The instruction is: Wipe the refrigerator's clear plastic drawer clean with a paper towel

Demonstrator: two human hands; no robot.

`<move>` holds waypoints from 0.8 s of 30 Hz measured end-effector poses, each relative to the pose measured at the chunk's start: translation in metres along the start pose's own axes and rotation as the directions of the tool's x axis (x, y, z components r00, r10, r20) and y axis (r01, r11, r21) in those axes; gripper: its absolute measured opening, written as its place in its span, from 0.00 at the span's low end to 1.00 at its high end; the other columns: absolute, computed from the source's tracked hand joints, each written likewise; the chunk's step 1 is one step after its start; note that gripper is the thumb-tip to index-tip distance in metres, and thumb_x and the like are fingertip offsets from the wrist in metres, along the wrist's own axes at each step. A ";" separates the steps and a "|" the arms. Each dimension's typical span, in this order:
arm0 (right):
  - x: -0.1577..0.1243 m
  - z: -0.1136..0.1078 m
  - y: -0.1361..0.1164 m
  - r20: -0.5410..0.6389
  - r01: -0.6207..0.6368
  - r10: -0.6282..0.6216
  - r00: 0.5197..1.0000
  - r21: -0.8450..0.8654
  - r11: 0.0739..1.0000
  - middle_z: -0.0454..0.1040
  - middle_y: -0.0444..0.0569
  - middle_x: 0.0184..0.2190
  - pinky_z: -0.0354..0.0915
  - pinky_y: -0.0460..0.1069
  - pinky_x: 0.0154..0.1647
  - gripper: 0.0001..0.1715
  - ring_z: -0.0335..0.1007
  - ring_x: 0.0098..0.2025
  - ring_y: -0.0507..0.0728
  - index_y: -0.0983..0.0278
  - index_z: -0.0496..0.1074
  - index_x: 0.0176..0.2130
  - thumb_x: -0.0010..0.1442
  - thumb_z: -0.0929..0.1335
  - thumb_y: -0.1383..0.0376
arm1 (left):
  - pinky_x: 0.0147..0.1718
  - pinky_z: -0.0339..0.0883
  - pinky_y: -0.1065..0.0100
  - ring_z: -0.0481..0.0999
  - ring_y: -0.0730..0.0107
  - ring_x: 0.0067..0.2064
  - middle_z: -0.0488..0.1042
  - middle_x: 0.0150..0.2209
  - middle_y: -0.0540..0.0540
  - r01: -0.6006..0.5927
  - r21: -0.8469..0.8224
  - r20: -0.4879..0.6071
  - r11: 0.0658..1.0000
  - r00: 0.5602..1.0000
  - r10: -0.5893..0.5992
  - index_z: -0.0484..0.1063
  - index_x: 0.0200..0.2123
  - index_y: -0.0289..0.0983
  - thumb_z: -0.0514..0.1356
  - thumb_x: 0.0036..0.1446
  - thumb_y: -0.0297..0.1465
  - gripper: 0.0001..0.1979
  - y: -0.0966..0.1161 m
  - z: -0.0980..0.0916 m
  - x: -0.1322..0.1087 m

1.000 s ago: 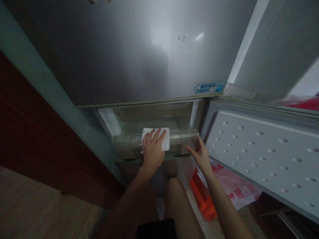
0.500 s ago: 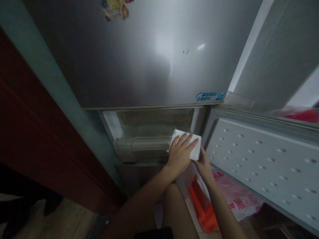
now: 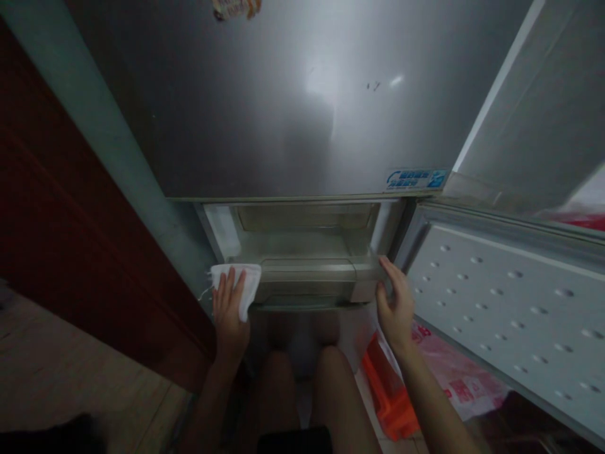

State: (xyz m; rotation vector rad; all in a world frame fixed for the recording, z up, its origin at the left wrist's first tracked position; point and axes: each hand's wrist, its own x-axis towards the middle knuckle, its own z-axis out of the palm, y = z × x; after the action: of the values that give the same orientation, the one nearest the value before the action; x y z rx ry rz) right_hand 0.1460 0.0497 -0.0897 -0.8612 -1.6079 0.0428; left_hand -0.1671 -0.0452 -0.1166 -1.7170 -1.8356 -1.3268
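Folded and white, a cloth lies under the fingers of my left hand, against the left front corner of the fridge drawer. My left hand presses on the cloth with its fingers lying flat. At the drawer's right front corner is my right hand, its fingers apart and nothing in it, the fingertips at the drawer's edge. The drawer sits in the open lower compartment, and its visible inside is bare.
The lower fridge door stands open at the right, below the closed upper door. Under it are an orange container and a pink-and-white plastic bag. A dark red door panel rises at the left.
My left hand has moved left with the cloth, from the drawer's right side to its left corner. My right hand has let go of the cloth. The view has shifted slightly.
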 end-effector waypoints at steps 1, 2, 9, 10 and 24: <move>0.003 0.003 -0.001 0.034 0.041 -0.040 0.999 -0.013 0.999 0.66 0.54 0.56 0.53 0.64 0.62 0.25 0.60 0.60 0.59 0.59 0.63 0.58 0.63 0.60 0.70 | 0.64 0.41 0.50 0.48 0.56 0.67 0.53 0.66 0.43 0.054 -0.056 -0.039 0.997 0.998 -0.056 0.55 0.63 0.39 0.48 0.55 0.23 0.31 -0.005 -0.004 -0.005; 0.006 0.007 -0.001 0.068 0.079 -0.077 0.995 -0.035 0.996 0.66 0.54 0.57 0.49 0.66 0.64 0.25 0.58 0.61 0.59 0.59 0.63 0.58 0.63 0.59 0.71 | 0.63 0.45 0.52 0.53 0.56 0.66 0.56 0.65 0.43 0.140 -0.123 -0.080 0.982 0.985 -0.151 0.57 0.62 0.40 0.48 0.57 0.26 0.28 -0.010 -0.008 -0.012; 0.025 0.020 0.005 0.216 0.261 -0.221 0.951 -0.179 0.949 0.71 0.52 0.52 0.40 0.66 0.67 0.20 0.63 0.58 0.58 0.61 0.66 0.55 0.64 0.60 0.69 | 0.48 0.66 0.57 0.71 0.57 0.49 0.71 0.46 0.43 0.669 -0.312 -0.081 0.674 0.688 -0.721 0.65 0.53 0.38 0.51 0.59 0.45 0.24 -0.020 -0.015 -0.043; 0.027 0.021 0.004 0.230 0.274 -0.229 0.946 -0.188 0.943 0.72 0.52 0.51 0.41 0.65 0.66 0.19 0.64 0.57 0.57 0.61 0.66 0.54 0.64 0.61 0.69 | 0.47 0.66 0.58 0.71 0.58 0.48 0.71 0.45 0.43 0.663 -0.302 -0.095 0.685 0.694 -0.714 0.64 0.52 0.38 0.50 0.59 0.45 0.23 -0.019 -0.013 -0.041; 0.026 0.023 0.006 0.249 0.298 -0.239 0.938 -0.234 0.925 0.73 0.50 0.51 0.50 0.58 0.61 0.18 0.65 0.56 0.56 0.60 0.67 0.53 0.65 0.60 0.67 | 0.41 0.66 0.58 0.72 0.57 0.40 0.70 0.35 0.40 0.377 -0.040 -0.067 0.925 0.923 -0.379 0.66 0.39 0.35 0.44 0.62 0.40 0.18 -0.015 0.028 -0.003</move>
State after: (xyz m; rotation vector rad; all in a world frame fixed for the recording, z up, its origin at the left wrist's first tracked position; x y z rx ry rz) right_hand 0.1295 0.0781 -0.0767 -0.8540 -1.9581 -0.2938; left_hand -0.1700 -0.0231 -0.1397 -1.3447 -2.1924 -1.5364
